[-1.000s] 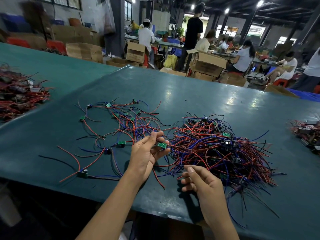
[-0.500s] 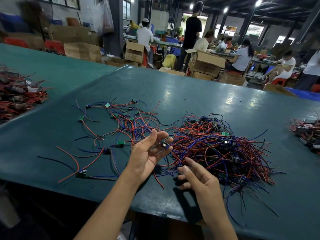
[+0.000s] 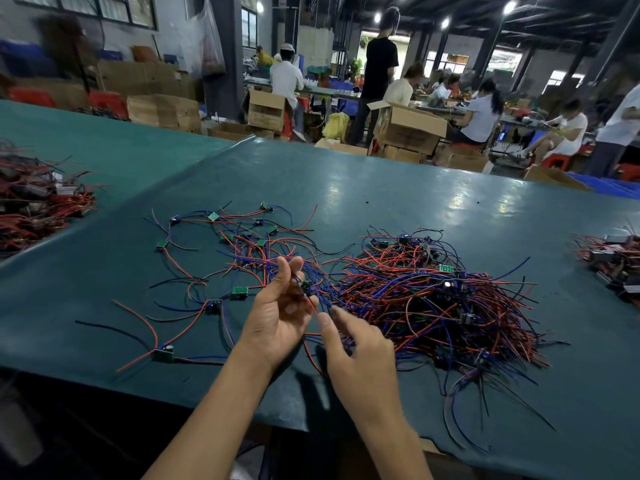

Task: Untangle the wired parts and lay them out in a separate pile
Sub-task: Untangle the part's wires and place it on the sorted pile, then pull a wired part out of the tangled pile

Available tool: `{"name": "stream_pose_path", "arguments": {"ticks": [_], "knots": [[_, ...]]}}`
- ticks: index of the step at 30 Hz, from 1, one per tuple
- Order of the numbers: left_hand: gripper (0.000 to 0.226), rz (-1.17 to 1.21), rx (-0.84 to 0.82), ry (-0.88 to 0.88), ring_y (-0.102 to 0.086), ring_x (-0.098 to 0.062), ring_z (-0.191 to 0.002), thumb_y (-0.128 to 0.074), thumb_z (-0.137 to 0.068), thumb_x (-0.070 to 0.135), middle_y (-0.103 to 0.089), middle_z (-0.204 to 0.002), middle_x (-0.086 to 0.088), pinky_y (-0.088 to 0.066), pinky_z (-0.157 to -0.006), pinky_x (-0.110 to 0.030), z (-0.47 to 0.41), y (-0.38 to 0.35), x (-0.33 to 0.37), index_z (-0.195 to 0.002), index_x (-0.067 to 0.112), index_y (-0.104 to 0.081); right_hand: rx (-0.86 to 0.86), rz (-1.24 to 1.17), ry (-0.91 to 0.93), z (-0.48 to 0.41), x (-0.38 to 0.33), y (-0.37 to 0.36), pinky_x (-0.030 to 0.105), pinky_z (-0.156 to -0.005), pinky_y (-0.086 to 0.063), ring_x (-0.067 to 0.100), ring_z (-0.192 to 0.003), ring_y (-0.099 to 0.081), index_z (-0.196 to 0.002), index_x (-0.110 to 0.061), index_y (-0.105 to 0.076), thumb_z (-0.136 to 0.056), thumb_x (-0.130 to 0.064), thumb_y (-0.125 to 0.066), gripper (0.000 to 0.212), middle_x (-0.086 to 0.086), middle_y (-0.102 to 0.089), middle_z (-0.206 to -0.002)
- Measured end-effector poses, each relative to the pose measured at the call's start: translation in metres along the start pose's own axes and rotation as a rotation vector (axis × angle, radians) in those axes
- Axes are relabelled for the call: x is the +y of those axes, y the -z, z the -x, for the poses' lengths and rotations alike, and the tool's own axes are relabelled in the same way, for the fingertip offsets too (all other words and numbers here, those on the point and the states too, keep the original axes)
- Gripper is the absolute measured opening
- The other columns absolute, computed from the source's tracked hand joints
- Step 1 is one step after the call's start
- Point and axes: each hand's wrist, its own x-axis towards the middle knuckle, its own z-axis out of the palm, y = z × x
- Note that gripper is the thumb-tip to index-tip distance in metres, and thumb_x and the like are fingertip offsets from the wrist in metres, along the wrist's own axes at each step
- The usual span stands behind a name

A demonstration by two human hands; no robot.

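Teal covering lies over the table [image 3: 381, 202] in front of me. One big tangled heap [image 3: 433, 306] of red, blue and black wires sits on the right, near my hands. To its left is one looser separate pile [image 3: 242, 244] of laid-out wired parts. I count about eleven small boards there, though the overlapping ones are hard to tell apart. Two more heaps lie at the far left and far right edges. My left hand [image 3: 280, 317] is raised palm-up with the thumb up, its fingers curled round one small dark wired part [image 3: 306, 287]. My right hand [image 3: 360, 358] reaches in just beside it, with thumb and forefinger pinching the part's trailing wires.
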Motion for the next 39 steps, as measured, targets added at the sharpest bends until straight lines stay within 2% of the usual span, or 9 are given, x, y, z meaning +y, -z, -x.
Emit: {"name": "stream_pose_path", "arguments": {"ticks": [6,12,15,18,26,30,32,35,39], "knots": [[0.027,-0.114,-0.090,0.023,-0.053,-0.005,-0.056,-0.075,-0.074,0.037,-0.057,-0.067,0.005,-0.047,-0.056,-0.021,-0.001,-0.007,0.000,-0.085,0.013,-0.081,-0.172,-0.137,0.121,-0.015,0.003,0.031,0.025,-0.056,-0.042,0.013,-0.058,-0.056,-0.088,-0.018,-0.077,-0.100,-0.027,-0.063,0.020,-0.003,-0.065,-0.064],[0.017,-0.309,-0.151,0.013,-0.060,-0.005,-0.061,-0.072,-0.083,0.021,-0.066,-0.077,-0.001,-0.043,-0.048,-0.015,-0.004,-0.025,0.011,-0.090,0.009,-0.081,-0.047,0.198,0.377,-0.063,0.030,0.133,0.013,-0.061,-0.042,0.000,-0.060,-0.058,-0.088,-0.012,-0.079,-0.088,-0.017,-0.077,0.006,-0.010,-0.067,-0.072],[0.018,-0.471,-0.175,0.046,-0.067,-0.008,-0.067,-0.076,-0.079,0.020,-0.073,-0.085,-0.006,-0.049,-0.049,-0.016,-0.009,-0.048,0.005,-0.092,0.008,-0.081,0.033,0.357,0.445,-0.098,0.052,0.178,0.031,-0.068,-0.055,0.019,-0.062,-0.066,-0.091,-0.005,-0.080,-0.083,-0.003,-0.079,0.008,0.002,-0.073,-0.078],[0.017,-0.514,-0.155,0.079,-0.072,-0.010,-0.070,-0.076,-0.084,0.013,-0.076,-0.089,-0.010,-0.054,-0.051,-0.017,-0.016,-0.070,-0.013,-0.098,0.002,-0.076,0.070,0.377,0.373,-0.123,0.077,0.197,0.048,-0.071,-0.057,0.030,-0.068,-0.068,-0.094,-0.003,-0.080,-0.084,0.000,-0.078,0.011,0.010,-0.075,-0.082],[0.010,-0.752,0.007,0.099,-0.072,-0.013,-0.060,-0.071,-0.094,0.012,-0.075,-0.081,-0.010,-0.043,-0.041,-0.019,-0.037,-0.083,-0.045,-0.096,0.003,-0.069,-0.189,0.655,0.030,-0.142,0.104,0.190,0.045,-0.097,-0.048,0.035,-0.109,-0.065,-0.115,-0.015,-0.077,-0.096,-0.010,-0.064,0.024,0.013,-0.073,-0.111],[0.034,-1.032,0.023,-0.029,-0.075,-0.020,-0.065,-0.076,-0.090,0.024,-0.073,-0.099,-0.003,-0.040,-0.038,-0.022,-0.038,-0.066,-0.024,-0.120,0.019,-0.061,-0.212,0.613,-0.042,-0.138,0.087,0.197,0.052,-0.108,-0.040,0.038,-0.124,-0.057,-0.150,-0.016,-0.048,-0.086,0.006,-0.058,0.069,0.017,-0.059,-0.139],[0.039,-1.189,0.074,-0.163,-0.074,-0.018,-0.067,-0.076,-0.090,0.029,-0.070,-0.097,0.003,-0.052,-0.051,-0.029,-0.041,-0.054,-0.001,-0.124,0.022,-0.059,-0.017,0.557,0.117,-0.129,0.072,0.195,0.055,-0.103,-0.044,0.044,-0.115,-0.058,-0.155,-0.010,-0.037,-0.075,0.015,-0.058,0.087,0.024,-0.061,-0.131],[0.024,-1.488,0.177,-0.367,-0.070,-0.016,-0.079,-0.072,-0.090,0.028,-0.070,-0.089,0.006,-0.053,-0.075,-0.028,-0.045,-0.035,0.042,-0.113,0.021,-0.071,0.244,0.461,0.416,-0.112,0.039,0.174,0.049,-0.091,-0.050,0.041,-0.099,-0.062,-0.144,0.001,-0.049,-0.070,0.022,-0.056,0.077,0.022,-0.067,-0.114],[0.014,-2.202,0.128,-0.188,-0.066,-0.021,-0.098,-0.074,-0.087,0.025,-0.074,-0.105,-0.002,-0.052,-0.088,-0.031,-0.049,-0.014,0.097,-0.099,0.018,-0.075,0.075,0.300,0.723,-0.085,0.001,0.103,0.047,-0.077,-0.057,0.035,-0.086,-0.068,-0.113,0.001,-0.072,-0.079,0.014,-0.060,0.039,0.016,-0.072,-0.098]]}}
